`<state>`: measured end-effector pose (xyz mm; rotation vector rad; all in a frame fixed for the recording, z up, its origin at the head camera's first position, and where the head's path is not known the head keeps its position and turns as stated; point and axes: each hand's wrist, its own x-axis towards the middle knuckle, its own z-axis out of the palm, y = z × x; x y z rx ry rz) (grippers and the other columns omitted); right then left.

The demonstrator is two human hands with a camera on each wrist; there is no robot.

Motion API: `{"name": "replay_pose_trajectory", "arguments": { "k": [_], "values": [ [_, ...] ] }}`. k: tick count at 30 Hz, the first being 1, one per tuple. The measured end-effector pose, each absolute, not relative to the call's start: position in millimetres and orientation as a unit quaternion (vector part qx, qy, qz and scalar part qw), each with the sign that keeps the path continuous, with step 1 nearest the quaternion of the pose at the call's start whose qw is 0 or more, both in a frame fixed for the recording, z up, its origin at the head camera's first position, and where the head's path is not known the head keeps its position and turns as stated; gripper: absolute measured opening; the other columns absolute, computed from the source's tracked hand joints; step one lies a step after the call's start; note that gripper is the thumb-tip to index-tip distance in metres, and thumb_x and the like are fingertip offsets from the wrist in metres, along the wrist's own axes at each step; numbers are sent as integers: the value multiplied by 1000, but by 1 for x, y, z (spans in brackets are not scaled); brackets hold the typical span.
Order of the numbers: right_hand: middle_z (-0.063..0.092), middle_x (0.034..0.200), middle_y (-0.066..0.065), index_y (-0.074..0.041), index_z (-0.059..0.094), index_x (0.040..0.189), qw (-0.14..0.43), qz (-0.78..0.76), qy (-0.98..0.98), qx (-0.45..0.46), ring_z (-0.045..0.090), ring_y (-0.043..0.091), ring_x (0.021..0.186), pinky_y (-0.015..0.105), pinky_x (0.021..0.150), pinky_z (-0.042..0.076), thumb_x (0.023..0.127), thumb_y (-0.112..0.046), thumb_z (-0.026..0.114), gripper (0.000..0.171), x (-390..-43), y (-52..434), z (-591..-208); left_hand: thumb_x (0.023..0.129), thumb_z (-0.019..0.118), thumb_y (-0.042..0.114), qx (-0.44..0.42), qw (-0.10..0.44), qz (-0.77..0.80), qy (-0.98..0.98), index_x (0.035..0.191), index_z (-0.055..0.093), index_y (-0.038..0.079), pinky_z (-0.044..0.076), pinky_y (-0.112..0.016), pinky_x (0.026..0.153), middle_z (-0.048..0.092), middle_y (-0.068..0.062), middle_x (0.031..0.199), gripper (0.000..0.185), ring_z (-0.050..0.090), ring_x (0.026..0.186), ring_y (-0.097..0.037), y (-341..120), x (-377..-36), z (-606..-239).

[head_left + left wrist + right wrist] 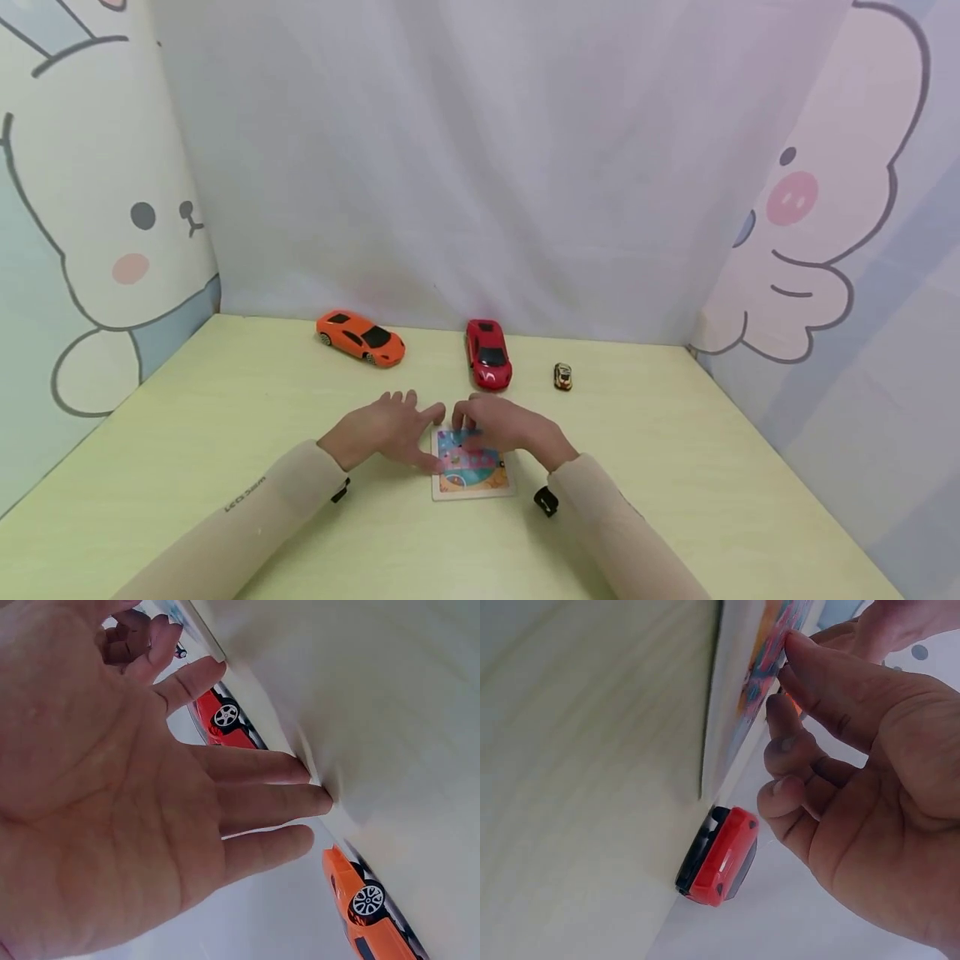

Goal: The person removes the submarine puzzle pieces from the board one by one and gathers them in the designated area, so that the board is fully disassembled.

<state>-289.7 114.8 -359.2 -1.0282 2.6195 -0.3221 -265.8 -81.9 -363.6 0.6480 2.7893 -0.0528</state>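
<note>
A small colourful picture board (477, 480) (754, 675) lies flat on the pale green table (675, 467), in front of me. My left hand (386, 429) (112, 787) is spread, fingers straight, just left of the board, with its thumb at the board's left edge; it holds nothing. My right hand (502, 425) (855, 772) hovers over the board's top half. Its index fingertip (799, 645) presses on the printed face, and its other fingers are bent above the board. I see nothing held in it.
Behind the hands stand a red toy car (488, 353) (720, 855) (221, 720), an orange toy car (361, 337) (367, 911) further left and a tiny car (562, 376) to the right. Cloth and cartoon-printed walls close the table on three sides.
</note>
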Motion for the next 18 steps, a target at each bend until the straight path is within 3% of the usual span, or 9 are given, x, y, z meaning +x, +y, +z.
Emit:
{"name": "replay_pose_trajectory", "arguments": {
  "k": [5, 18],
  "values": [
    [60, 95, -5, -16, 66, 117, 178, -137, 907, -357, 56, 10, 88, 20, 78, 50, 92, -17, 75, 27, -289, 112, -358, 83, 68, 67, 234, 124, -19, 964, 124, 46, 27, 36, -57, 107, 52, -16, 112, 61, 53, 104, -34, -85, -266, -363],
    [59, 92, -5, -17, 63, 119, 185, -158, 910, -337, 55, 10, 85, 22, 75, 49, 91, -20, 76, 31, -292, 114, -361, 84, 69, 65, 244, 121, -20, 962, 124, 46, 30, 41, -53, 101, 51, -11, 104, 58, 53, 97, -29, -88, -267, -363]
  ]
}}
